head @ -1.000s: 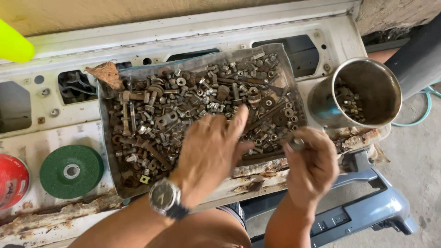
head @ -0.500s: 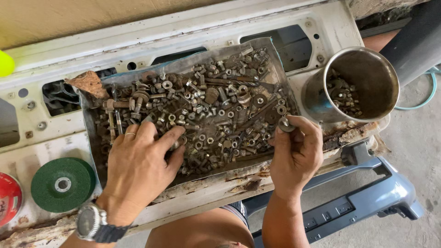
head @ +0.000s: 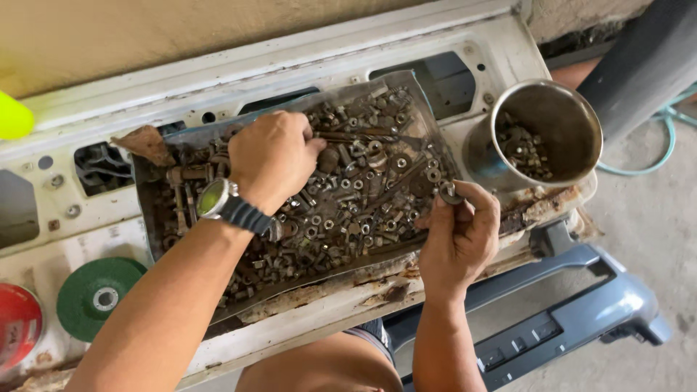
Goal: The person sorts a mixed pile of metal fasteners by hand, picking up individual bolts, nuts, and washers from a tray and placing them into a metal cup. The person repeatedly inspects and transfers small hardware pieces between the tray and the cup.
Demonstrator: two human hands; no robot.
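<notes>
1 shallow metal tray (head: 149, 218) heaped with rusty nuts, bolts and washers (head: 341, 210), too many to count, lies on a white, rust-stained car panel (head: 218, 80). The left hand (head: 272, 156), 1 wristwatch (head: 221, 203) on its wrist, rests knuckles-up on the heap near the tray's far side, fingers curled down into the hardware; what they grip is hidden. The right hand (head: 461, 236) hovers at the tray's right edge, thumb and fingertips pinching 1 small washer (head: 449, 192). Just right of the tray stands 1 steel cup (head: 552, 131), tilted toward the camera, with a small pile of nuts inside. At the left lie 2 grinding discs, 1 green (head: 98, 296) and 1 red (head: 18, 327), side by side. 1 grey plastic bumper part (head: 581, 305) sits below.
</notes>
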